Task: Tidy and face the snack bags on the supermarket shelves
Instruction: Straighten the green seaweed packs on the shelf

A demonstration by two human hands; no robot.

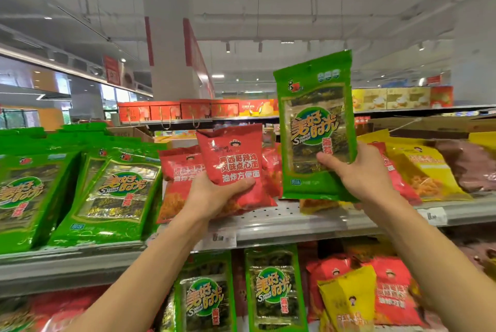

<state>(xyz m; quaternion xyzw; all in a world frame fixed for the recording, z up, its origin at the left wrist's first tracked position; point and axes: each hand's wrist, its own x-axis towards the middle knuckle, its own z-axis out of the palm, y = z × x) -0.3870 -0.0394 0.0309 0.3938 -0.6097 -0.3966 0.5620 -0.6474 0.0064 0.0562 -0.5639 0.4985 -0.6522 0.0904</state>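
Observation:
My left hand [214, 193] grips a red noodle-snack bag [233, 156] from below, holding it upright in front of the top shelf [281, 220]. My right hand [354, 168] holds a green seaweed bag [316, 122] by its lower right part, raised above the shelf with its front facing me. Behind the red bag stand more red bags [179, 176]. A row of green seaweed bags [112, 195] leans on the shelf's left side.
Yellow bags [424, 168] and a brown bag [467, 162] lie on the shelf's right. The lower shelf holds green [271, 291], red [391, 294] and yellow [349, 302] bags. Cardboard boxes [429, 123] and red gift boxes [177, 110] stand behind. Price tags [221, 237] line the shelf edge.

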